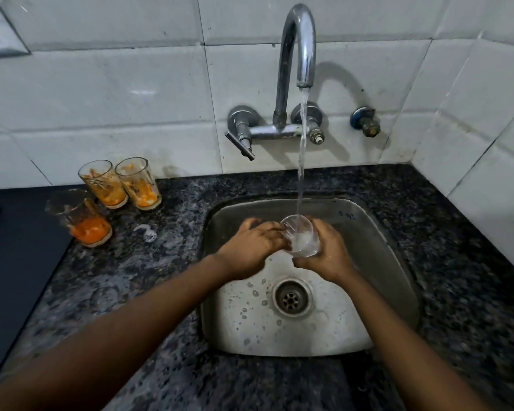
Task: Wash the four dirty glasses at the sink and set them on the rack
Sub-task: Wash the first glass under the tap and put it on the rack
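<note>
Holding a glass [301, 238] under running tap water, both hands' grips curl round it; no readable writing.

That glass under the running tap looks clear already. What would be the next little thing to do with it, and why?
Probably tip the glass over to pour out the rinse water. Both the left hand and right hand hold it under the stream, it looks clean, and three dirty glasses wait on the counter.

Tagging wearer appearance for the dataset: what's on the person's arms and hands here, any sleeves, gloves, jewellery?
Nothing worn that shows. Both forearms are bare from the frame edge to the wrist: no sleeves or cuffs in view. The left hand and right hand are bare: no gloves, and no watch, bracelet or ring visible. No markings or bandages. Fingertips are partly hidden, so small rings cannot be ruled out.
</note>
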